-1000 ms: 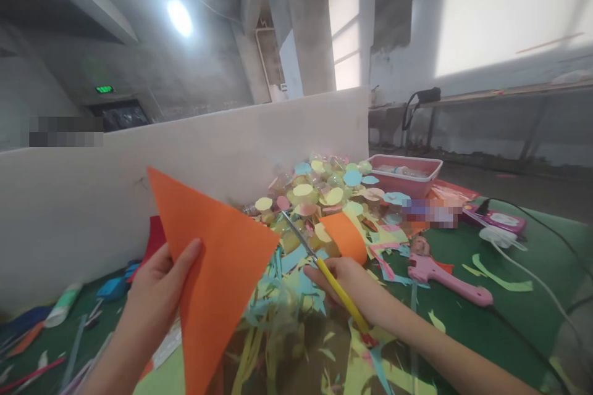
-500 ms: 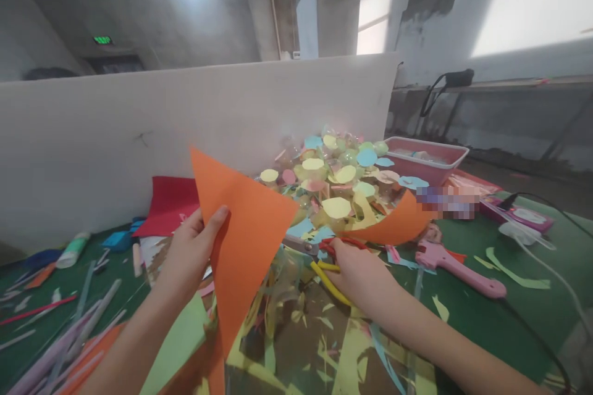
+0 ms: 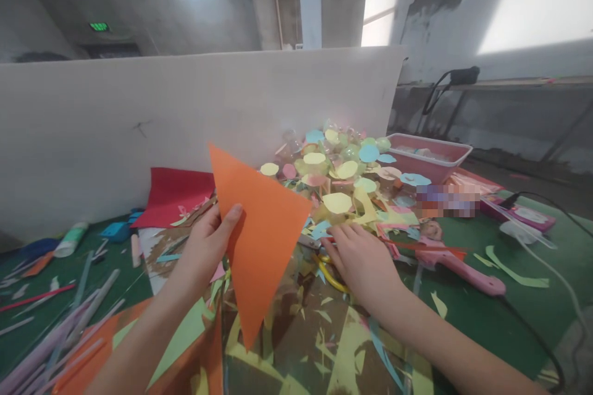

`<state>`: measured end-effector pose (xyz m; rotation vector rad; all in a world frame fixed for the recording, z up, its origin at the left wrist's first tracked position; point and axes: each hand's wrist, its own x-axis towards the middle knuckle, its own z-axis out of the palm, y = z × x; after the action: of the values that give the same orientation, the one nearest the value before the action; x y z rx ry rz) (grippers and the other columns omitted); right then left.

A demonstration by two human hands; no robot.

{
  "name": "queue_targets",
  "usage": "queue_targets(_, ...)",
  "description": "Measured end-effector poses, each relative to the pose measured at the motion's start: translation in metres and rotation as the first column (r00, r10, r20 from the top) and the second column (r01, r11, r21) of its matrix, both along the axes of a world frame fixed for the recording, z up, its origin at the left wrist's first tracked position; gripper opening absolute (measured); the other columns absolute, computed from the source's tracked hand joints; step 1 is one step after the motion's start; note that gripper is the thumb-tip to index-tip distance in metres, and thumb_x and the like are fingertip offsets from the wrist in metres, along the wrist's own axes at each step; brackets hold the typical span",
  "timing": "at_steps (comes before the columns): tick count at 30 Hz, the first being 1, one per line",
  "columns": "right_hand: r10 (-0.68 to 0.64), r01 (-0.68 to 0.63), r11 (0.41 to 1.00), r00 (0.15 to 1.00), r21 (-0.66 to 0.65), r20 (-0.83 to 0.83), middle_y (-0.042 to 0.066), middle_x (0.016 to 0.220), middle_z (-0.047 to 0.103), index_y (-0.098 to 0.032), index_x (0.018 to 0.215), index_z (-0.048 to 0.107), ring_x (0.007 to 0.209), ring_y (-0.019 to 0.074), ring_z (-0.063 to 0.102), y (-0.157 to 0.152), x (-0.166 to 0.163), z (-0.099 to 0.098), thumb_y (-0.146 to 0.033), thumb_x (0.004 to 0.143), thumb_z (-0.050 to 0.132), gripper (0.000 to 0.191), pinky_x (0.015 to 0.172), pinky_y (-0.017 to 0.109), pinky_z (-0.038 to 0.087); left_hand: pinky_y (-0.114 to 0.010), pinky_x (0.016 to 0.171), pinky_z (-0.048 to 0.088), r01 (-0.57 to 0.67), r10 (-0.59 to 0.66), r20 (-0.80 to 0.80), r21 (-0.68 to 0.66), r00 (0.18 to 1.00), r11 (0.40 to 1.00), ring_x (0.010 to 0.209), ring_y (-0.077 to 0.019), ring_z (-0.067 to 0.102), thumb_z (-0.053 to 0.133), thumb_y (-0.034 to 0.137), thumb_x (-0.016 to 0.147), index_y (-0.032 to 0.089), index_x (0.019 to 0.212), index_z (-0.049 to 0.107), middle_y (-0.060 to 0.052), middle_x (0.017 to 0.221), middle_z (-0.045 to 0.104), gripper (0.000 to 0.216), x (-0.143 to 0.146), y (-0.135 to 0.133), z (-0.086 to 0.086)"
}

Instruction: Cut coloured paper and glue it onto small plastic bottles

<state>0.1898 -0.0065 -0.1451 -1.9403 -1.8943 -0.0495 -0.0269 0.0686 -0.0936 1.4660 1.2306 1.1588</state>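
My left hand (image 3: 207,245) pinches the edge of an orange paper triangle (image 3: 259,231) and holds it upright over the table. My right hand (image 3: 359,256) lies with fingers spread over the scraps, above yellow-handled scissors (image 3: 330,274) that rest on the table. It grips nothing. A second orange piece (image 3: 430,248) lies flat to the right by a pink glue gun (image 3: 456,268). Behind is a heap of coloured paper discs (image 3: 340,170).
A white board (image 3: 139,117) stands across the back of the green table (image 3: 523,302). A pink tray (image 3: 428,157) sits at the right, with cables and a pink device beyond. Red paper (image 3: 173,194), a glue stick (image 3: 69,241) and long strips lie at the left.
My right hand has put the scissors and the smaller orange piece down and now lies open. The left hand has lowered the orange triangle a little to the right.
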Motion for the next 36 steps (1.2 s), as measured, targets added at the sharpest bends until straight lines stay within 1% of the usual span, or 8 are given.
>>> queue_targets(2,0.103,-0.076,0.993,0.933,0.090,-0.345,0.009,0.095,0.070,-0.019,0.105,0.063,0.089,0.0236,0.065,-0.002,0.001,0.004,-0.033,0.099,0.043,0.025,0.070,0.032,0.049,-0.023,0.055,0.051,0.020,-0.020,-0.002,-0.007,1.000,1.000,0.072,-0.0187,0.068,0.068,0.057,0.075,0.022,0.109,0.066,-0.004,0.098,0.074,0.049,0.002,-0.001,-0.002)
queue_targets(5,0.224,-0.195,0.972,0.585,0.133,-0.780,0.005,0.097,0.067,-0.022,0.117,0.057,0.081,0.0181,0.063,-0.004,-0.001,0.009,-0.047,0.095,0.044,0.036,0.064,0.027,0.047,-0.027,0.064,0.054,0.060,-0.060,-0.003,0.002,0.998,0.998,0.078,-0.0205,0.069,0.068,0.057,0.075,0.023,0.107,0.066,-0.004,0.098,0.075,0.047,0.005,-0.005,-0.004)
queue_targets(7,0.204,-0.221,0.967,0.392,0.123,-0.897,0.003,0.083,0.064,-0.019,0.108,0.060,0.069,0.0157,0.059,-0.004,-0.003,0.010,-0.054,0.088,0.050,0.041,0.057,0.025,0.044,-0.029,0.068,0.055,0.085,-0.084,-0.045,0.022,0.995,0.996,0.085,-0.0231,0.069,0.067,0.058,0.075,0.023,0.104,0.067,-0.004,0.097,0.074,0.045,0.008,-0.008,-0.003)
queue_targets(10,0.161,-0.247,0.964,0.244,0.099,-0.956,-0.002,0.061,0.056,-0.018,0.085,0.063,0.053,0.0121,0.048,-0.002,-0.005,0.010,-0.061,0.082,0.054,0.044,0.048,0.023,0.035,-0.034,0.073,0.056,0.098,-0.089,-0.135,0.056,0.987,0.994,0.093,-0.0270,0.068,0.062,0.059,0.078,0.023,0.106,0.065,-0.006,0.101,0.073,0.046,0.013,-0.012,0.000)
queue_targets(15,0.133,-0.134,0.985,0.220,0.106,-0.966,-0.004,0.054,0.049,-0.019,0.066,0.057,0.049,0.0103,0.042,0.003,-0.004,0.008,-0.062,0.074,0.063,0.044,0.047,0.022,0.032,-0.041,0.086,0.055,-0.002,0.044,-0.229,0.180,0.972,0.984,0.115,-0.0297,0.060,0.065,0.054,0.077,0.025,0.129,0.045,-0.012,0.132,0.056,0.063,0.020,-0.019,0.000)
queue_targets(22,0.166,-0.103,0.982,0.110,0.155,-0.980,-0.007,0.057,0.038,-0.021,0.061,0.045,0.052,0.0092,0.036,-0.001,-0.008,0.005,-0.057,0.073,0.068,0.045,0.048,0.022,0.032,-0.056,0.109,0.035,0.189,-0.179,-0.459,-0.024,0.870,0.982,0.141,-0.0395,0.030,0.081,0.049,0.061,0.032,0.153,0.009,-0.013,0.158,0.025,0.118,0.038,-0.055,-0.008)
queue_targets(28,0.287,-0.089,0.957,0.175,0.275,-0.942,-0.004,0.060,0.041,-0.021,0.061,0.046,0.056,0.0113,0.036,-0.005,-0.008,0.003,-0.068,0.076,0.060,0.052,0.052,0.023,0.035,-0.049,0.108,0.039,0.260,-0.257,-0.392,-0.046,0.883,0.965,0.138,-0.0364,0.039,0.077,0.043,0.068,0.035,0.153,0.015,-0.009,0.155,0.035,0.105,0.044,-0.061,-0.007)
queue_targets(36,0.282,-0.017,0.959,0.199,0.284,-0.939,-0.002,0.062,0.043,-0.021,0.061,0.044,0.058,0.0129,0.040,0.002,-0.006,0.005,-0.070,0.083,0.049,0.055,0.055,0.024,0.036,-0.040,0.095,0.051,0.078,-0.084,-0.158,-0.047,0.984,0.996,0.123,-0.0327,0.057,0.071,0.048,0.074,0.026,0.134,0.044,-0.012,0.139,0.057,0.070,0.032,-0.038,0.013)
